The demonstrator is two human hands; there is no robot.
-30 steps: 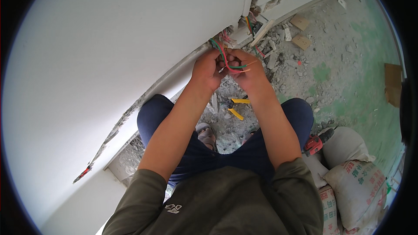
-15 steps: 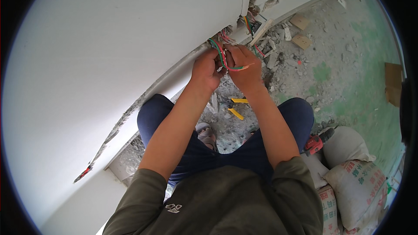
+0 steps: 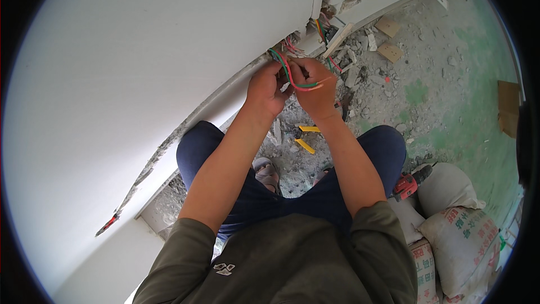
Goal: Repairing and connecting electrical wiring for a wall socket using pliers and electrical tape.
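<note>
My two hands meet in front of a broken-out gap at the foot of the white wall. My left hand point(image 3: 265, 90) is closed, its fingertips pinched together beside a bundle of red and green electrical wires point(image 3: 289, 71). Just to its right, my right hand point(image 3: 316, 87) is closed too, fingers bent in toward the left ones. The wires come out of the gap, curve down between the hands and end in bared copper over the back of my right hand. What the fingertips pinch is mostly hidden. More pink wires point(image 3: 294, 44) stick out of the gap behind.
Yellow-handled pliers point(image 3: 305, 145) lie on the rubble-strewn floor between my feet. Wooden socket plates point(image 3: 389, 52) and broken plaster lie to the right. A red power drill point(image 3: 406, 186) rests by filled sacks point(image 3: 458, 242) at the lower right. A cardboard box point(image 3: 508, 108) stands far right.
My fingers have shifted slightly around the wires, and the bared wire ends have moved a little. Both arms stay nearly in place.
</note>
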